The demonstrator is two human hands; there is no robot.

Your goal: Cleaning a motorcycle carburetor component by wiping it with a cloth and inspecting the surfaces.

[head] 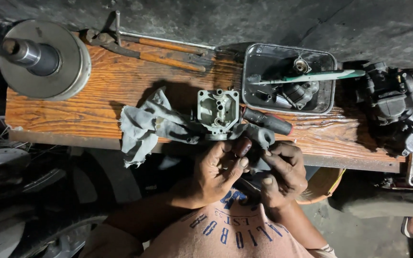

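I saw left hand (216,169) pinching small brown part (242,146) | right hand (283,172) gripping grey rag (259,136) | carburetor body (218,112) at 12 o'clock, nearer left.

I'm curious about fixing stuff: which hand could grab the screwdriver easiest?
Probably the right hand: it sits just below the screwdriver, while the left hand pinches a small brown part.
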